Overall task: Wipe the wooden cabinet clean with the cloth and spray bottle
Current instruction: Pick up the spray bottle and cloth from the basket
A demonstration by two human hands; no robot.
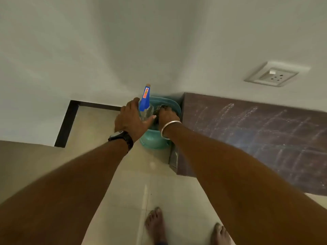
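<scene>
My left hand [130, 119], with a watch on the wrist, grips the clear body of a spray bottle [145, 100] that has a blue trigger head and stands upright over a teal plastic tub [155, 145]. My right hand [168, 116], with a metal bangle on the wrist, reaches down into the tub. Its fingers are closed on a dark bundled cloth [158, 110], which is mostly hidden. The wooden cabinet [256, 135] stands just right of the tub. Its dark brown top shows pale dusty streaks.
The tub sits on a beige tiled floor [127, 183] in the corner between a white wall and the cabinet's side. A wall socket [273, 75] is above the cabinet. My bare feet [155, 225] stand at the lower edge. A black skirting strip runs at the left.
</scene>
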